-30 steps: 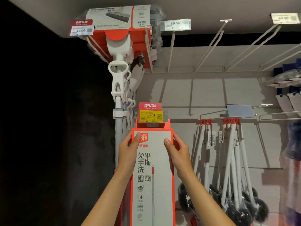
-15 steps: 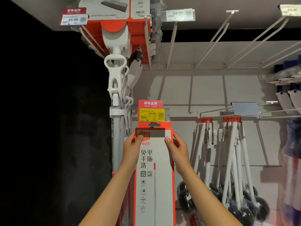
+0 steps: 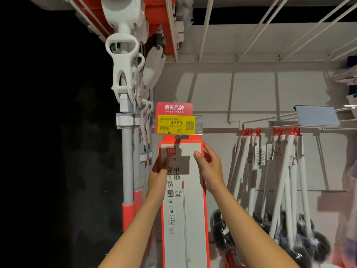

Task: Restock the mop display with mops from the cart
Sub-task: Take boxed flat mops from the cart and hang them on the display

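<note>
White wire hooks (image 3: pixel 270 122) on the wall panel (image 3: pixel 255 89) carry white-handled mops (image 3: pixel 284 171) (red-capped).

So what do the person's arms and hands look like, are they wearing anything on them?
Nothing worn that I can see. Both forearms are bare up to the picture's bottom edge, with no sleeves in view. The left hand and right hand have no gloves, and no rings, watch or bracelet show. The nails look short and unpainted.

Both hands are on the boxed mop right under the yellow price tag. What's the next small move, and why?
Probably ease the mop box a little further up and back so its tab settles on the hook behind the price tag. The left hand and right hand grip its upper edges, and its top sits just below the tag; whether the hook has caught is hidden.
</note>
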